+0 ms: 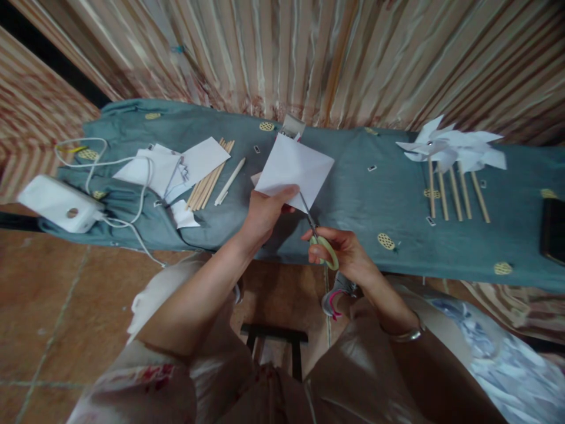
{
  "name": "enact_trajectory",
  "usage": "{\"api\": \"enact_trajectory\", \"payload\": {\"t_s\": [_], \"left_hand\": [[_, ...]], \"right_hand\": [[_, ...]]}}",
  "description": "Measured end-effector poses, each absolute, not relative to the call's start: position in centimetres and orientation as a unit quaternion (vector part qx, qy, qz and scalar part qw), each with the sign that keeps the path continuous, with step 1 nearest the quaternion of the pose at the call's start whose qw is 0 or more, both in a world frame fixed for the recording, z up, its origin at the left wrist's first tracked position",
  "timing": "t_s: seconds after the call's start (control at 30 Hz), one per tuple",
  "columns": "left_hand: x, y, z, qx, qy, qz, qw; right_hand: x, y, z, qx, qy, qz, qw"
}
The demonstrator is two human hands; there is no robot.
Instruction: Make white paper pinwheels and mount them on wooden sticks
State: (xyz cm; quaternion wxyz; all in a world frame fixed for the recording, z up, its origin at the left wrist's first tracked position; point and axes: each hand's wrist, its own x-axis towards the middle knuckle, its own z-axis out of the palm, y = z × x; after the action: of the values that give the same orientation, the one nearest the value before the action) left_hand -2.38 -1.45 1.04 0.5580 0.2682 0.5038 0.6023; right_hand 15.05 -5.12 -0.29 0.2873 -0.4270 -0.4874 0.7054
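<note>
pinwheels (450, 147) look done near table's (362, 197) right end. left hand (265, 213) pinches white sheet (300, 162) near front edge's middle; right hand (343, 250) grips scissors (329, 253) at its corner, cut looks unfinished. sticks (212, 179) lie loose.

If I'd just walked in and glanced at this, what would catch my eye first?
Probably the middle: the left hand holds a square of white paper while the right hand holds green-handled scissors at its near corner. Then the cluster of white pinwheels toward the right end of the teal cloth. At the far left, a white device sits beside a looping white cable.
</note>
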Motion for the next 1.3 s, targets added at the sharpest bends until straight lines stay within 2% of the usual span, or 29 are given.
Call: {"api": "enact_trajectory", "payload": {"t_s": [1.3], "left_hand": [[-1.84,-2.07,1.07,0.313,0.526,0.557,0.561]], "right_hand": [[15.16,-4.92,-0.87,-0.442,-0.48,0.698,0.294]]}}
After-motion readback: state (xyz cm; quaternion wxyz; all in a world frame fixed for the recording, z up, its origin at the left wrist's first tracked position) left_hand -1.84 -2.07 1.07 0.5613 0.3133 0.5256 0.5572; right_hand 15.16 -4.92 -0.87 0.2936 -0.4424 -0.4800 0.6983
